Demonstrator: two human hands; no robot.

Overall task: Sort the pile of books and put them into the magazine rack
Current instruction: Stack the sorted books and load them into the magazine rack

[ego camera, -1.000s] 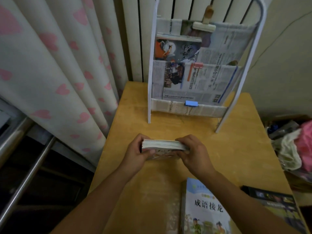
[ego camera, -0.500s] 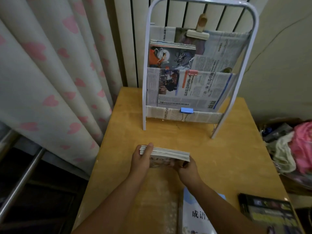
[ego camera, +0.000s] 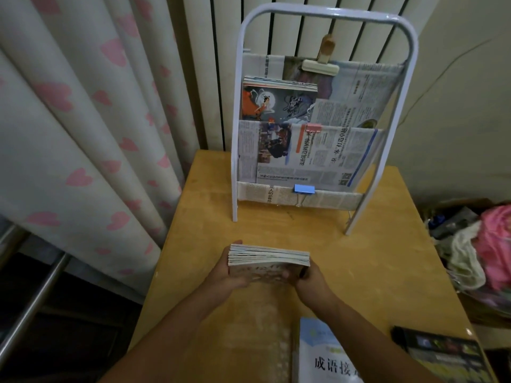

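Both hands, left hand [ego camera: 231,273] and right hand [ego camera: 309,280], hold a small stack of thin paperbacks [ego camera: 268,259] by its short ends, standing on edge on the surface [ego camera: 359,272]. Floppy and slippery, it likely needs firm end pressure. The magazine rack [ego camera: 309,150] stands beyond the grip.

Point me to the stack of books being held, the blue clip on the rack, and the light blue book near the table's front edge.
stack of books [ego camera: 269,255]: head view, on the page edges.
blue clip [ego camera: 304,188]: head view, on its flat face.
light blue book [ego camera: 322,355]: head view, on its cover.
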